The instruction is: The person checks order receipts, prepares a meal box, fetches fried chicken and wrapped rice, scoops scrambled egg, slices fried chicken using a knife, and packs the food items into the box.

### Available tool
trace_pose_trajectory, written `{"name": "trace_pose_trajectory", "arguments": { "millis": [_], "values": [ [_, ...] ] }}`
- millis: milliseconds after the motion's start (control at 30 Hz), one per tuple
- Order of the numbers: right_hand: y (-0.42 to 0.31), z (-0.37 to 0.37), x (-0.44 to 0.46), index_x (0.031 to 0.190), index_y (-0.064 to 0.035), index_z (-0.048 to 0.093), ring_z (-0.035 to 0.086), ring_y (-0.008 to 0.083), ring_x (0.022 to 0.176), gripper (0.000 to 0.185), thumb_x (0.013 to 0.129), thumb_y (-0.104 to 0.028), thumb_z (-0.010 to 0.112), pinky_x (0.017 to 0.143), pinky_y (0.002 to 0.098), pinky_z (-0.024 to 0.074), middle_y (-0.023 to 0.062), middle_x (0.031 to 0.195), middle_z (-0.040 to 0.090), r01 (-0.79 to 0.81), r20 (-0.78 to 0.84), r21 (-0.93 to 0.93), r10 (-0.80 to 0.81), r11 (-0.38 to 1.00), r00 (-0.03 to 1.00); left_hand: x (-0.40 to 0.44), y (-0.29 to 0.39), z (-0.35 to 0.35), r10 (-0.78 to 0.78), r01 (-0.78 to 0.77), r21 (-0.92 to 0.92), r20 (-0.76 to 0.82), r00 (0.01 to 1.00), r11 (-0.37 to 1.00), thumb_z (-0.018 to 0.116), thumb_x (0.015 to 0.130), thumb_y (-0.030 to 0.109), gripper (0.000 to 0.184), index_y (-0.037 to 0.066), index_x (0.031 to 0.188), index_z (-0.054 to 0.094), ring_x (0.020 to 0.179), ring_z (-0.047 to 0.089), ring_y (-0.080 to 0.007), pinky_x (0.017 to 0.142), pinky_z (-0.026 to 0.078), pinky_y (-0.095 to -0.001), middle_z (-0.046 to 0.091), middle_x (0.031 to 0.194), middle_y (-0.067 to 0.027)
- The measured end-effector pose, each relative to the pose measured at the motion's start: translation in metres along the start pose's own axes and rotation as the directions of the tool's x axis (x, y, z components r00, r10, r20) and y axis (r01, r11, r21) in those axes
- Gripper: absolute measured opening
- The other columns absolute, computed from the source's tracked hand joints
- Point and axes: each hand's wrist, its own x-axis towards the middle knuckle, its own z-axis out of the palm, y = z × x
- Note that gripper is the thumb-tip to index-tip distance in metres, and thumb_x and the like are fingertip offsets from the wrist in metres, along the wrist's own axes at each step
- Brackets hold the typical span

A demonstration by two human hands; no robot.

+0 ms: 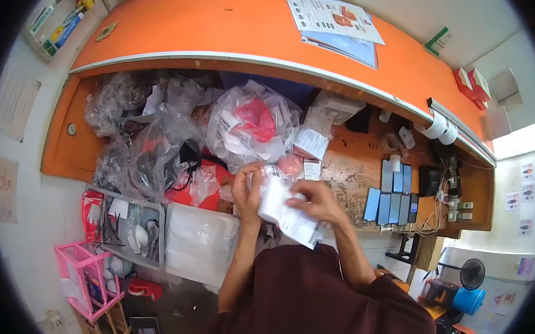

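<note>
White printed paper slips [274, 198] are in front of my chest, the lower one angled down to the right. My left hand [248, 195] grips them along their left edge, fingers closed. My right hand [319, 203] is on the slips from the right, its thumb and fingertips pinched over the printed part; some blur hides the fingertips. Just beyond my hands lie a small printed label [312, 169] and a printed white packet [311, 142]. A large clear plastic bag [223, 130] holding white papers and a pink bag [256, 120] stands behind them.
An orange counter [211, 19] overhangs the shelf, with printed menus [335, 19] on top. Crumpled plastic bags [151, 146] fill the shelf's left. Several phones [394, 207] lie right, near cables [433, 219]. A grey tray [160, 233], white lidded box [200, 240] and pink rack [82, 270] stand left.
</note>
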Motion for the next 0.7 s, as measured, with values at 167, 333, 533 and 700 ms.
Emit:
{"name": "trace_pose_trajectory", "arguments": {
  "millis": [167, 333, 533, 700],
  "values": [
    [0.012, -0.074, -0.026, 0.131, -0.0027, 0.044, 0.069, 0.0183, 0.085, 0.051, 0.084, 0.010, 0.059, 0.074, 0.0296, 0.0568, 0.0095, 0.093, 0.070, 0.076, -0.304, 0.660, 0.174, 0.748, 0.937, 0.068, -0.041, 0.001, 0.476, -0.238, 0.884, 0.021, 0.879, 0.401, 0.073, 0.075, 0.007, 0.051, 0.001, 0.119, 0.050, 0.111, 0.050, -0.0346, 0.096, 0.039, -0.0405, 0.052, 0.120, -0.0196],
    [0.083, -0.059, 0.092, 0.093, -0.0002, 0.070, 0.053, 0.0064, 0.070, 0.017, 0.086, -0.016, 0.070, 0.061, 0.0269, 0.0438, -0.0024, 0.076, 0.063, -0.153, 0.280, -0.070, 0.167, 0.986, 0.946, 0.070, -0.045, -0.037, 0.335, -0.071, 0.688, -0.257, 0.906, 0.722, 0.069, 0.078, 0.003, 0.028, 0.003, 0.104, 0.061, 0.092, 0.058, -0.0332, 0.084, 0.046, -0.0407, 0.061, 0.100, -0.0158],
    [0.153, 0.055, 0.341, 0.083, -0.0006, 0.065, 0.054, 0.0170, 0.069, 0.022, 0.085, -0.022, 0.068, 0.063, 0.0381, 0.0441, 0.0030, 0.075, 0.062, 0.199, 0.268, -0.138, -0.156, 0.970, 0.951, 0.025, -0.066, 0.008, 0.362, -0.224, 0.413, -0.295, 0.884, 0.883, 0.066, 0.070, 0.004, 0.025, 0.005, 0.095, 0.061, 0.079, 0.057, -0.0319, 0.070, 0.045, -0.0436, 0.057, 0.082, -0.0133],
    [0.154, 0.083, 0.421, 0.089, 0.0003, 0.063, 0.055, 0.0205, 0.074, 0.021, 0.083, -0.019, 0.068, 0.068, 0.0387, 0.0449, 0.0057, 0.082, 0.062, 0.324, 0.217, -0.447, -0.250, 0.834, 0.944, -0.006, -0.063, 0.032, 0.583, -0.391, 0.642, -0.109, 0.805, 0.660, 0.069, 0.076, 0.012, 0.056, 0.005, 0.129, 0.051, 0.098, 0.055, -0.0351, 0.086, 0.043, -0.0465, 0.056, 0.106, -0.0167]
  ]
}}
